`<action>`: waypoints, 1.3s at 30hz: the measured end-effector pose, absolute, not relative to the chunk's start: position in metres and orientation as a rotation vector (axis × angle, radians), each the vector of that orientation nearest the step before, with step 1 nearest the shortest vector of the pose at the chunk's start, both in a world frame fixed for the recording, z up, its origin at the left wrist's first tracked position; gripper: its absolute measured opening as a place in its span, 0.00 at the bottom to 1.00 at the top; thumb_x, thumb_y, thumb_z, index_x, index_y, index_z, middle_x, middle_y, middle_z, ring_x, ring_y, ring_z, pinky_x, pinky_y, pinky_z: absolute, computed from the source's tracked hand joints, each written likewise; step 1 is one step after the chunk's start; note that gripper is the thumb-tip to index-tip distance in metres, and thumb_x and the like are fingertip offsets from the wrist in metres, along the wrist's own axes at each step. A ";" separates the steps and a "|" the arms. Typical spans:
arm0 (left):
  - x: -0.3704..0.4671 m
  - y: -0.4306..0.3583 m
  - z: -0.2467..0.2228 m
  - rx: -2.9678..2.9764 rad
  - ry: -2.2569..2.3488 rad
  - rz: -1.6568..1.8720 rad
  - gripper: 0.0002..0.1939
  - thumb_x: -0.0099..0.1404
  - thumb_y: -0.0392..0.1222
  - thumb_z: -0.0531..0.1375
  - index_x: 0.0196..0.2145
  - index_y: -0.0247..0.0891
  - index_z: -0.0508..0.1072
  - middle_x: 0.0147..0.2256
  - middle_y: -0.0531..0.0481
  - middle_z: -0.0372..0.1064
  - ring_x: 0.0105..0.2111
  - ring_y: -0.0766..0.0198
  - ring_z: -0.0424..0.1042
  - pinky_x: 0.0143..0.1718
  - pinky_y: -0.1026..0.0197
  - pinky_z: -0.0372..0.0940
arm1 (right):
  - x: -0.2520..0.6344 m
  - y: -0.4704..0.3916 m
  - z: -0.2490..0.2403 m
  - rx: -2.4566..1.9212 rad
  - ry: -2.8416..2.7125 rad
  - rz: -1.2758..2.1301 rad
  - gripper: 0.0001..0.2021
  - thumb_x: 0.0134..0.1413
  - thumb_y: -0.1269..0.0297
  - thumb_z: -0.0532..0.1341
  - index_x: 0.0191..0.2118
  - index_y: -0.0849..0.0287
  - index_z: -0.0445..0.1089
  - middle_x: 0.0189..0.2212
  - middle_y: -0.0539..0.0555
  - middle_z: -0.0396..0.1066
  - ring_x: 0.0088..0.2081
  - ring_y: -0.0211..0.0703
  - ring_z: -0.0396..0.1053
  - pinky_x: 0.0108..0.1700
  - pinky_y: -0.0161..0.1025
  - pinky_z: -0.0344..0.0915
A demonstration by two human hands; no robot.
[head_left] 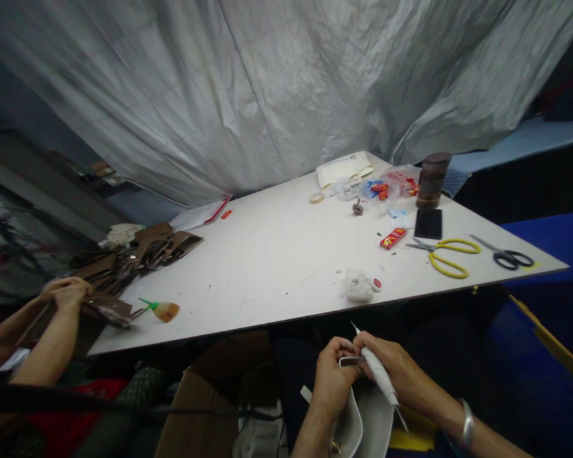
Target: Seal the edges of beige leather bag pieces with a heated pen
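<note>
My left hand is closed on the upper edge of a pale leather-like bag piece, held low in front of me below the table edge. A gold-coloured metal part shows near its bottom. My right hand grips a white pen-shaped tool with a thin pointed tip directed up and left; a thin strand trails from its rear end. The fingertips of both hands meet at a small dark strip on the bag's edge, and their exact grip there is partly hidden.
On the white table lie a white lump, yellow-handled scissors, black scissors, a phone and a brown bottle. Left, another person's hands work beside brown pieces and a glue bottle. A cardboard box stands below.
</note>
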State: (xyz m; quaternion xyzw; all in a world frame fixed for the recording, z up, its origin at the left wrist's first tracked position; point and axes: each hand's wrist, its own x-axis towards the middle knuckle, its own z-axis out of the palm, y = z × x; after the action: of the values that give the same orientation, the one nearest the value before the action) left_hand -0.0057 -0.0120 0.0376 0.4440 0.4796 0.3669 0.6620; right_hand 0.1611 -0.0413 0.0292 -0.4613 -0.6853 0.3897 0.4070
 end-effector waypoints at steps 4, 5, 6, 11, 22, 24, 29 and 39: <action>-0.005 -0.012 0.038 1.000 1.099 0.836 0.14 0.45 0.31 0.70 0.31 0.36 0.73 0.26 0.54 0.72 0.27 0.66 0.69 0.30 0.67 0.60 | 0.160 -0.042 0.028 -1.150 -1.712 0.967 0.03 0.69 0.65 0.57 0.40 0.55 0.67 0.34 0.49 0.72 0.34 0.41 0.69 0.36 0.34 0.60; -0.004 -0.012 0.038 1.002 1.099 0.836 0.14 0.45 0.30 0.70 0.31 0.36 0.73 0.26 0.53 0.72 0.27 0.66 0.69 0.30 0.66 0.61 | 0.160 -0.042 0.028 -1.148 -1.705 0.974 0.03 0.69 0.65 0.57 0.40 0.55 0.66 0.34 0.49 0.72 0.34 0.41 0.69 0.36 0.34 0.59; -0.004 -0.012 0.037 1.004 1.097 0.835 0.14 0.45 0.30 0.69 0.31 0.36 0.73 0.26 0.53 0.72 0.27 0.66 0.69 0.30 0.66 0.61 | 0.160 -0.042 0.029 -1.149 -1.700 0.981 0.03 0.68 0.65 0.57 0.40 0.55 0.66 0.33 0.49 0.71 0.33 0.40 0.69 0.35 0.33 0.59; -0.007 -0.012 0.036 1.051 1.101 0.838 0.11 0.50 0.35 0.71 0.32 0.35 0.75 0.28 0.52 0.72 0.30 0.64 0.71 0.33 0.65 0.63 | 0.160 -0.041 0.032 -1.135 -1.709 0.992 0.03 0.68 0.65 0.57 0.39 0.55 0.66 0.33 0.48 0.71 0.32 0.39 0.68 0.35 0.33 0.59; -0.088 -0.004 0.040 0.961 1.145 1.005 0.37 0.58 0.71 0.69 0.48 0.33 0.81 0.49 0.32 0.79 0.50 0.45 0.78 0.54 0.49 0.69 | 0.166 -0.043 0.019 -1.232 -1.487 0.959 0.08 0.68 0.57 0.58 0.41 0.55 0.65 0.30 0.48 0.66 0.29 0.40 0.62 0.31 0.34 0.60; -0.111 -0.005 0.038 0.895 1.188 1.063 0.37 0.56 0.71 0.70 0.46 0.32 0.81 0.48 0.32 0.79 0.48 0.45 0.79 0.54 0.48 0.71 | 0.166 -0.044 0.020 -1.256 -1.417 0.950 0.09 0.68 0.55 0.59 0.41 0.55 0.65 0.30 0.48 0.65 0.29 0.40 0.62 0.31 0.34 0.60; -0.156 -0.012 0.034 0.736 1.280 1.208 0.40 0.50 0.71 0.73 0.45 0.32 0.80 0.48 0.33 0.80 0.48 0.46 0.79 0.53 0.49 0.72 | 0.163 -0.046 0.020 -1.317 -1.305 0.926 0.13 0.68 0.50 0.60 0.41 0.54 0.64 0.28 0.47 0.64 0.27 0.41 0.62 0.29 0.34 0.61; -0.142 -0.024 0.018 0.845 1.417 1.406 0.35 0.59 0.70 0.68 0.47 0.32 0.80 0.49 0.35 0.79 0.50 0.51 0.77 0.55 0.53 0.68 | 0.152 -0.050 0.006 -1.392 -1.437 0.828 0.13 0.67 0.49 0.62 0.45 0.53 0.67 0.34 0.51 0.72 0.30 0.43 0.69 0.30 0.35 0.65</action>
State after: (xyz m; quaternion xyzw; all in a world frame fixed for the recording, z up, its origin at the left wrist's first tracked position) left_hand -0.1422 -0.0239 0.0183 0.3446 0.5778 0.5733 0.4677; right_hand 0.1519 -0.0500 0.0057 -0.5679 -0.5861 0.3377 0.4689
